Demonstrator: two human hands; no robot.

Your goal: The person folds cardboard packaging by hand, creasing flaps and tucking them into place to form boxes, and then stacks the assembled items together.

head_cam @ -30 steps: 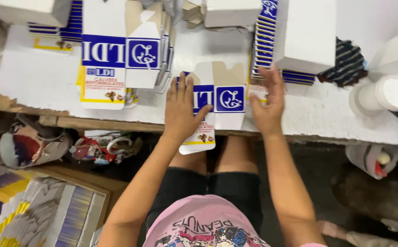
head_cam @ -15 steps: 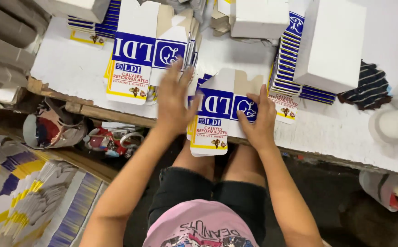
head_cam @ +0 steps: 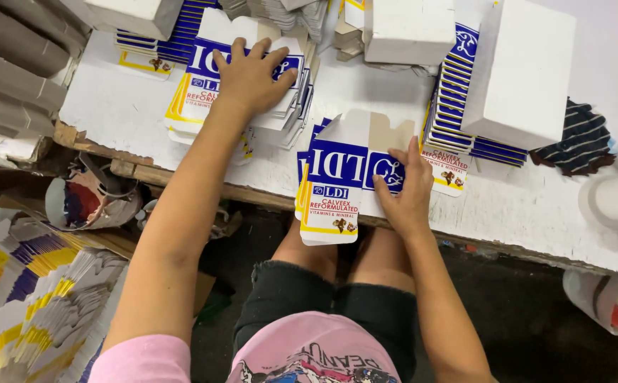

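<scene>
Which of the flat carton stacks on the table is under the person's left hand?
The fanned stack at the table's far left: the left hand lies spread on it.

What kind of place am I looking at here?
Probably a small packaging workshop: stacks of flat printed cartons cover a worn white worktable, plain white boxes stand on them, and more carton blanks are piled on the floor.

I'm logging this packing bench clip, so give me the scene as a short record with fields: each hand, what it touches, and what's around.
left hand: flat, palm down on a fanned stack of flat cartons
right hand: fingers pressing the flat blue-and-white carton at the table's near edge
table: white top, worn wooden edge
white boxes: set on carton stacks at the back
striped cloth: far right
floor left: more printed flat cartons
</scene>
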